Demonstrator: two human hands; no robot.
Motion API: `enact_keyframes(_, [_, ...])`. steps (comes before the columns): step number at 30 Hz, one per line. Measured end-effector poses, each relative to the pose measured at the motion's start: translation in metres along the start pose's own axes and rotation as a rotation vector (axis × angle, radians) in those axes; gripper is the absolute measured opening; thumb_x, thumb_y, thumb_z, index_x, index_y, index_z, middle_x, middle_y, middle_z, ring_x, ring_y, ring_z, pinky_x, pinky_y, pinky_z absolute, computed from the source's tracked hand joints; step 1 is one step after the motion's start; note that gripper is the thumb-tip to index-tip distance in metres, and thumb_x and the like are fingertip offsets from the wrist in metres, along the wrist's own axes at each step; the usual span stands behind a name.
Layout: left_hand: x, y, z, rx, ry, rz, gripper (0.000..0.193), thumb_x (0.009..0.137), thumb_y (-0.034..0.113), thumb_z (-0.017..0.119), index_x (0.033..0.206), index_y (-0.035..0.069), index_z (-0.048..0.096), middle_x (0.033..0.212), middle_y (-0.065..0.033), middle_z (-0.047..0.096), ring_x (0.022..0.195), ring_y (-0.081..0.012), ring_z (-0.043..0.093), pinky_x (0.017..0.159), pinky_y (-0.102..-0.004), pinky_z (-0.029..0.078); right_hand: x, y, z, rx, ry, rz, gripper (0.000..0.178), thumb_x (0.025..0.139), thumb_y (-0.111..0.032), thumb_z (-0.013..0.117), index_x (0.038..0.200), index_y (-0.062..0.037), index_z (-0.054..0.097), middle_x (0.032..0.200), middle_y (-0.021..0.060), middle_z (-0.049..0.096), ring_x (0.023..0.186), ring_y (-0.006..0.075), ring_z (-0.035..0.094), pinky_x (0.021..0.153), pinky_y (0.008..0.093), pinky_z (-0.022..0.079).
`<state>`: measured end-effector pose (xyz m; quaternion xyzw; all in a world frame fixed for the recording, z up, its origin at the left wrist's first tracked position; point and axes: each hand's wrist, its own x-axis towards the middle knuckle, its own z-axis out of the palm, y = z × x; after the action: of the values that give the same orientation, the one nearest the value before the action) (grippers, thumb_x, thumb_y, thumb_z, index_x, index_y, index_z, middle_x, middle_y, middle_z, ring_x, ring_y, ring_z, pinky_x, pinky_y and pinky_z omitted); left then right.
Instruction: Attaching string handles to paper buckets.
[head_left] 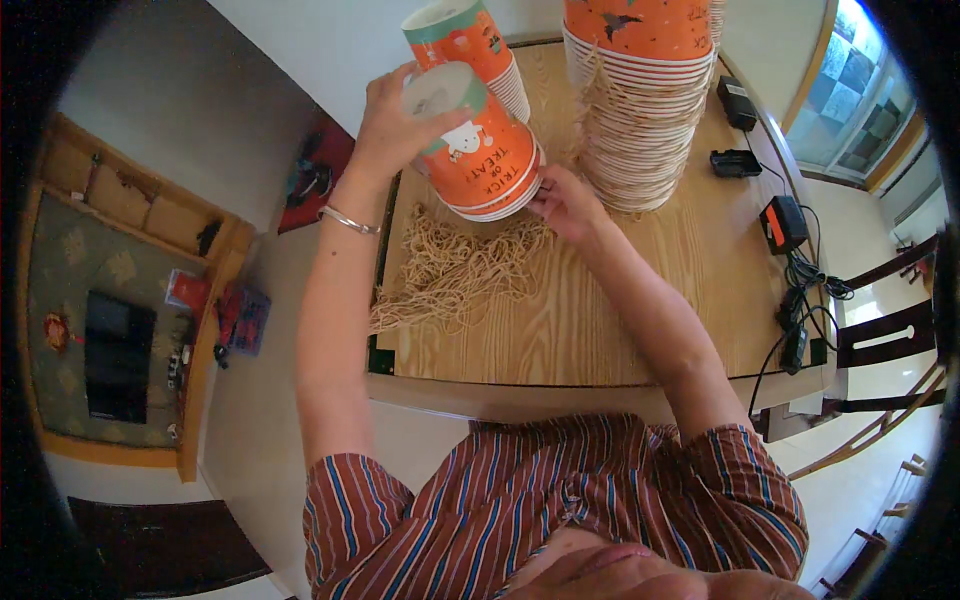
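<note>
An orange paper bucket (487, 160) with a green band and a white printed figure is tilted, base end up, over the table's far left part. Several white rims show at its lower end, so more than one bucket seems nested there. My left hand (393, 128) grips it near the base, thumb across the green band. At the lower rim, the fingers of my right hand (566, 203) are closed on the edge; their tips are partly hidden. A loose heap of tan cords (465, 262) lies beneath the bucket. Just behind stands a shorter stack of matching buckets (480, 48).
A tall stack of nested orange buckets (640, 120) with cords hanging down its side stands right of my hands. Along the table's (590, 330) right edge lie a black charger (735, 163), a black adapter (783, 222) and tangled cables (805, 275). A dark chair (890, 325) stands beyond.
</note>
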<state>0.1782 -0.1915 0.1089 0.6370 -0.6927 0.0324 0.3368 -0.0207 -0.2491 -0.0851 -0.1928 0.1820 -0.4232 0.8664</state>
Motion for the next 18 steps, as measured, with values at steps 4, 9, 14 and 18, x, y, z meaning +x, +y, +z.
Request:
enact_keyframes(4, [0.009,-0.005,-0.037,-0.173,0.075,-0.134,0.096,0.066,0.050,0.082,0.139,0.001,0.043,0.135,-0.0217,0.042,0.129,-0.0323,0.042,0.105,-0.0403,0.040,0.001,0.004,-0.004,0.069,0.016,-0.004,0.018,0.085,-0.007,0.062,0.102,-0.0015,0.057,0.101,0.0079,0.066,0.095,0.0223,0.064,0.088,0.0399,0.055])
enact_keyframes(9, [0.008,-0.023,-0.091,-0.357,0.182,-0.189,0.083,0.078,0.047,0.075,0.140,0.002,0.042,0.138,-0.0132,0.043,0.124,-0.0239,0.046,0.101,-0.0347,0.039,0.015,0.006,-0.014,0.220,0.048,-0.040,0.023,0.088,-0.001,0.055,0.110,0.0014,0.055,0.114,0.0122,0.064,0.105,0.0236,0.063,0.094,0.0390,0.053])
enact_keyframes(14, [-0.030,-0.022,-0.113,-0.691,0.264,-0.285,0.063,0.087,0.039,0.068,0.133,0.002,0.047,0.128,-0.0089,0.052,0.121,-0.0171,0.048,0.101,-0.0317,0.037,0.014,0.007,-0.006,0.280,0.107,-0.066,0.026,0.090,0.000,0.052,0.116,0.0026,0.053,0.120,0.0133,0.061,0.110,0.0242,0.061,0.099,0.0367,0.050])
enact_keyframes(18, [-0.065,-0.022,-0.116,-0.903,0.318,-0.381,0.055,0.091,0.039,0.063,0.133,0.007,0.047,0.127,-0.0048,0.054,0.119,-0.0196,0.051,0.102,-0.0367,0.040,0.025,0.001,-0.005,0.253,0.146,-0.040,0.028,0.097,-0.006,0.046,0.123,0.0034,0.052,0.124,0.0141,0.060,0.114,0.0226,0.058,0.103,0.0350,0.048])
